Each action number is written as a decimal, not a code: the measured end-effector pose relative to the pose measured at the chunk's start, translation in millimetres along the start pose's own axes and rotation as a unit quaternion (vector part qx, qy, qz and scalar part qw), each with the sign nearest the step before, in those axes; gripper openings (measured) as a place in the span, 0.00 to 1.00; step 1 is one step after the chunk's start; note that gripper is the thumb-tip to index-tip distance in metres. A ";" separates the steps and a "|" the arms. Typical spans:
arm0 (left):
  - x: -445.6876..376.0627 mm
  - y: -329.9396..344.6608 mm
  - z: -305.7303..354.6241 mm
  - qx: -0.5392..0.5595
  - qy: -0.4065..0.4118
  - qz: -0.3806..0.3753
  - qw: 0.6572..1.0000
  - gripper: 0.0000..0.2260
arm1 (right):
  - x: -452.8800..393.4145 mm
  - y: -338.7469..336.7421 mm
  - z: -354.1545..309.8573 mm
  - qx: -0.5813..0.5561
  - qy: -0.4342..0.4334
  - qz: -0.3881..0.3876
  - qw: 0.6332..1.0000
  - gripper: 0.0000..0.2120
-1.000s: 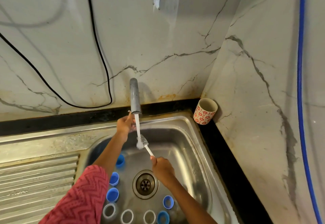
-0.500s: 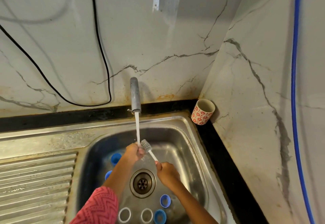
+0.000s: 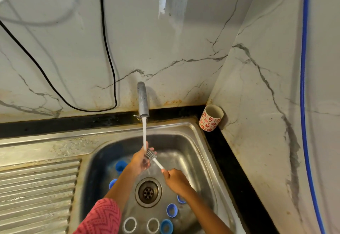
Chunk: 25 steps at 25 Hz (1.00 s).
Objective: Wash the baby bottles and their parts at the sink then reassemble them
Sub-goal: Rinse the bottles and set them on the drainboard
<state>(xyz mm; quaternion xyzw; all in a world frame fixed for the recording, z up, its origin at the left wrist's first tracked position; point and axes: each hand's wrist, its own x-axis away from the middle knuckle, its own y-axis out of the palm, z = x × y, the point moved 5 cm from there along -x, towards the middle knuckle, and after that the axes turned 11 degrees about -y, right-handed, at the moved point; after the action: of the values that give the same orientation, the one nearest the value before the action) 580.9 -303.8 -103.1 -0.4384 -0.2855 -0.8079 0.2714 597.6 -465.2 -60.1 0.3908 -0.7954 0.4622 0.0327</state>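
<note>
Sleeve: a red zigzag-patterned sleeve (image 3: pixel 100 217) covers the left arm at the lower edge of the view.
Bottle parts: blue caps (image 3: pixel 172 210) and clear rings (image 3: pixel 129 224) lie on the sink floor, at the near edge and along the left side; a further blue piece (image 3: pixel 120 165) sits at the left, partly behind the left forearm.
Drain: a round metal drain (image 3: pixel 148 191) lies in the middle of the basin, between the two forearms.
Right hand: the right hand (image 3: pixel 174 179) is curled round the white handle of the bottle brush (image 3: pixel 151 155), low on the handle.
Left hand: the left hand (image 3: pixel 140 161) is at the brush head under the running water, its fingers against the bristles; whether they close on the head cannot be told.
Hands together: the two hands are near each other, joined by the brush, above the drain.
Water: a white stream (image 3: pixel 144 134) falls from the tap onto the brush head and the left fingers.
Sink: a stainless steel sink (image 3: pixel 198 142) with a ribbed draining board (image 3: pixel 36 187) to its left.
Bench: a dark bench (image 3: pixel 73 123) runs behind the sink and down its right side.
Tap: a grey metal tap (image 3: pixel 142 99) stands at the back rim of the sink.
Cup: a white cup with red flowers (image 3: pixel 210 118) stands tilted in the far right corner of the bench, against the wall.
Walls: pale marble-look walls (image 3: pixel 165 50) with grey veins meet in a corner; rust-coloured stains mark the base near the tap.
Cables: a black cable (image 3: pixel 108 59) hangs in a loop on the back wall; a blue hose (image 3: pixel 303 86) runs down the right wall.
</note>
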 end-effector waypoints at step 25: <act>119.4 -125.1 119.9 0.250 0.326 0.255 0.875 0.06 | -118.6 18.7 -49.6 -0.279 0.135 0.115 0.944 0.16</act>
<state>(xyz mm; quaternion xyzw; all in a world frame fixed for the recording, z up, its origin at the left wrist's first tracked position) 505.2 -156.2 26.3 -0.1255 -0.2523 -0.7093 0.6461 652.2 -352.4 -94.1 0.2060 -0.9200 0.2712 0.1939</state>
